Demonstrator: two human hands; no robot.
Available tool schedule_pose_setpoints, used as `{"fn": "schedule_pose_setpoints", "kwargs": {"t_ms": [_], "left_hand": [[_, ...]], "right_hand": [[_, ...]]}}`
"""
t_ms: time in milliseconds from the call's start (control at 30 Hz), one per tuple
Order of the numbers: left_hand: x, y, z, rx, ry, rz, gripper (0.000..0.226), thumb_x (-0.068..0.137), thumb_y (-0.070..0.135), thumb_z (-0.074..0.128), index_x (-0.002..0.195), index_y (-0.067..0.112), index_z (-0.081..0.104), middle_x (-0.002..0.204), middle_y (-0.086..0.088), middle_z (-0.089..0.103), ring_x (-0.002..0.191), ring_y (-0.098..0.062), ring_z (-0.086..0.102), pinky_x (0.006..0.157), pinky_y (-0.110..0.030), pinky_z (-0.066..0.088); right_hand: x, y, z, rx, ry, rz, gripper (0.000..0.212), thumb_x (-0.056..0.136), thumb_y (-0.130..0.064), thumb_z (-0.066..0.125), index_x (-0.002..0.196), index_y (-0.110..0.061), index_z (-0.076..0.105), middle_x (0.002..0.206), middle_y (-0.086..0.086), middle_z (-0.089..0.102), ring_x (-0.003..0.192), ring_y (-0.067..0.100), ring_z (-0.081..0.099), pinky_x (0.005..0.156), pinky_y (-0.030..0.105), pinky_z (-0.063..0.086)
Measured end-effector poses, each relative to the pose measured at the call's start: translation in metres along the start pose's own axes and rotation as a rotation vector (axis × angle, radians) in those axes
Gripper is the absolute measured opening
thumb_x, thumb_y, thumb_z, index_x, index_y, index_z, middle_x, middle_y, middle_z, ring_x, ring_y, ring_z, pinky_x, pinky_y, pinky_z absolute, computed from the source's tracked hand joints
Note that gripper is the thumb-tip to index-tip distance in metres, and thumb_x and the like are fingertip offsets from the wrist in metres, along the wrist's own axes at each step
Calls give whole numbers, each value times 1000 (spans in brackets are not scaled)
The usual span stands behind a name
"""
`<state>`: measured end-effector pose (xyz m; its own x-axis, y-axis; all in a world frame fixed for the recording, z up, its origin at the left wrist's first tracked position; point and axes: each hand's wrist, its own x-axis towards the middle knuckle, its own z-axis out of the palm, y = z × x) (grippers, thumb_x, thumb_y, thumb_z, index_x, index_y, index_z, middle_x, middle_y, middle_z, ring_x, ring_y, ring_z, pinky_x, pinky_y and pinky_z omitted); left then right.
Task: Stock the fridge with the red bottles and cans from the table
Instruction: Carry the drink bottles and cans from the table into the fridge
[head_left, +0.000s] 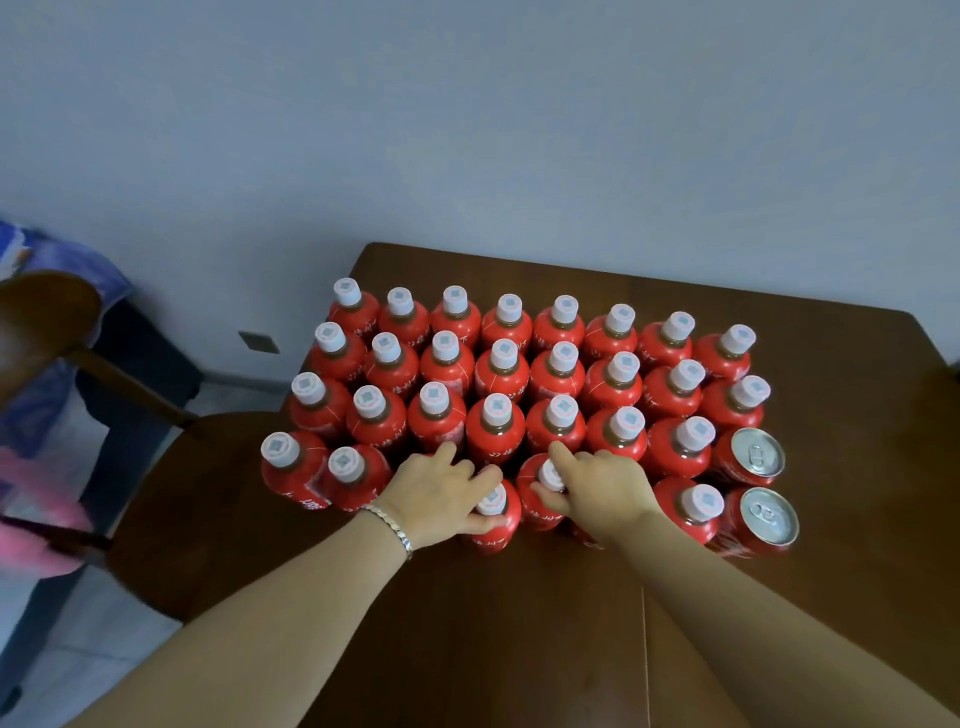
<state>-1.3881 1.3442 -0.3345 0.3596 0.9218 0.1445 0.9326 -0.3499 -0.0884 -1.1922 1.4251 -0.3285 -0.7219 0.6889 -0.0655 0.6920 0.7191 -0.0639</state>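
Several red bottles (496, 426) with white caps stand in tight rows on the dark wooden table (857, 519). Two red cans (756, 457) with silver tops sit at the right end of the near rows. My left hand (436, 493) curls round the neck of a front-row bottle (496, 517), thumb under its cap. My right hand (597, 486) grips the neighbouring front-row bottle (537, 499) at its cap, index finger stretched forward. The fridge is not in view.
A dark wooden chair (171, 499) stands left of the table, close to its edge. Pink and blue fabric (36, 499) lies at the far left. A plain wall (467, 130) rises behind the table. Bare tabletop (493, 649) lies between me and the bottles.
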Motion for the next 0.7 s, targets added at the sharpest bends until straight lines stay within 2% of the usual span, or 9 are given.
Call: {"fn": "schedule_pose_setpoints", "kwargs": {"t_ms": [67, 133, 200, 233, 267, 333, 467, 533, 700], "left_hand": [[1, 3, -1, -28, -46, -25, 55, 75, 58, 35, 80, 16, 71, 45, 4, 54, 47, -17, 54, 34, -17, 32], [3, 11, -7, -55, -88, -61, 58, 76, 57, 32, 81, 15, 71, 44, 4, 55, 46, -16, 55, 35, -16, 32], [2, 24, -17, -49, -175, -115, 57, 86, 55, 30, 103, 12, 65, 62, -1, 65, 65, -20, 62, 44, -23, 39], [1, 30, -22, -32, -242, -165, 55, 92, 52, 30, 120, 11, 52, 81, -5, 68, 82, -24, 62, 55, -28, 42], [-1, 38, -25, -63, -315, -237, 54, 95, 51, 30, 132, 11, 38, 98, -8, 67, 95, -27, 59, 65, -32, 44], [-2, 52, -36, -128, -401, -393, 57, 97, 48, 32, 140, 12, 25, 109, -9, 63, 103, -29, 57, 75, -35, 44], [-5, 75, -61, -143, -357, -597, 54, 97, 44, 35, 140, 14, 24, 114, -8, 59, 105, -27, 57, 78, -35, 45], [-5, 83, -76, -139, -301, -654, 51, 96, 42, 37, 138, 15, 27, 117, -8, 55, 104, -27, 57, 79, -36, 46], [-20, 119, -130, -192, -152, -885, 43, 94, 35, 46, 130, 15, 35, 114, -5, 54, 98, -25, 59, 79, -36, 50]], "right_hand": [[-1, -4, -1, -6, 31, 55, 49, 49, -49, 88, 70, -14, 61, 35, -3, 43, 26, 15, 40, 46, 15, -9], [-6, -7, -4, -37, 50, 101, 45, 69, -48, 77, 88, -11, 61, 50, 0, 56, 39, 19, 50, 39, 19, 7], [-14, -9, -9, -12, -46, 192, 44, 93, -49, 46, 116, -11, 48, 80, 3, 64, 71, 24, 62, 52, 28, 32], [-19, -11, -14, 29, -87, 212, 46, 96, -49, 37, 123, -12, 42, 89, 1, 64, 83, 25, 63, 59, 30, 36], [-25, -14, -18, 61, -117, 237, 48, 97, -48, 35, 128, -11, 38, 96, 1, 65, 91, 25, 64, 62, 30, 37], [-33, -18, -24, 137, -128, 289, 45, 97, -43, 39, 127, -9, 35, 105, 4, 65, 96, 27, 64, 65, 31, 39], [-45, -21, -48, 296, -153, 378, 41, 94, -31, 49, 124, -6, 35, 104, 8, 65, 97, 30, 63, 66, 31, 39], [-46, -21, -65, 250, -164, 297, 41, 92, -30, 51, 123, -7, 37, 99, 7, 64, 96, 29, 63, 64, 31, 38], [-59, -33, -114, 13, -139, -106, 38, 92, -25, 49, 126, -11, 38, 102, 7, 63, 97, 30, 63, 63, 31, 38]]}}
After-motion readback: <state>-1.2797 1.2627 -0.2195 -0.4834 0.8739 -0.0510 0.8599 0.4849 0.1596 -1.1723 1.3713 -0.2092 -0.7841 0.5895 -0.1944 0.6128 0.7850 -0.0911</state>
